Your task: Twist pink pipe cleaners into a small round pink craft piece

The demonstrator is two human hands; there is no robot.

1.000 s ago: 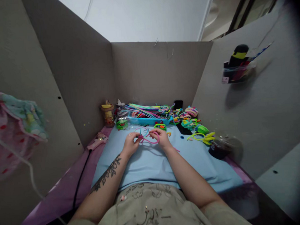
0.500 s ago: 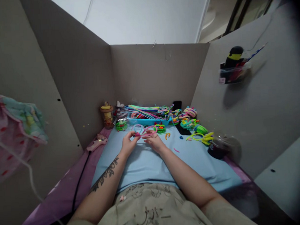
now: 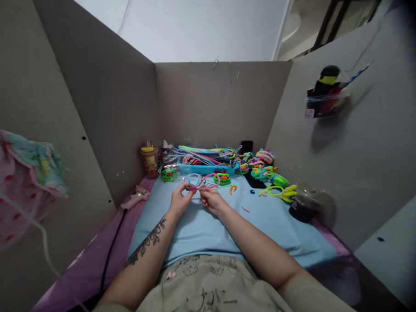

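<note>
Just above the blue cloth, my left hand pinches a pink pipe cleaner piece at its bunched middle. A light-blue loop and a larger pink loop stand out from that bunch. To the right, my right hand has its fingers curled and closed at the lower strand of the same piece; the exact grip is too small to see well. Behind the loops lies a green pipe cleaner figure with orange and dark spots.
A blue tray piled with pipe cleaners stands at the back. Finished pipe cleaner pieces lie right of it, near a dark tub. A pink glue gun with a black cord and a brown cup are at left.
The fingers of my right hand have curled in and closed near the centre of the piece, where they were more stretched out before. My left hand keeps its pinch.
</note>
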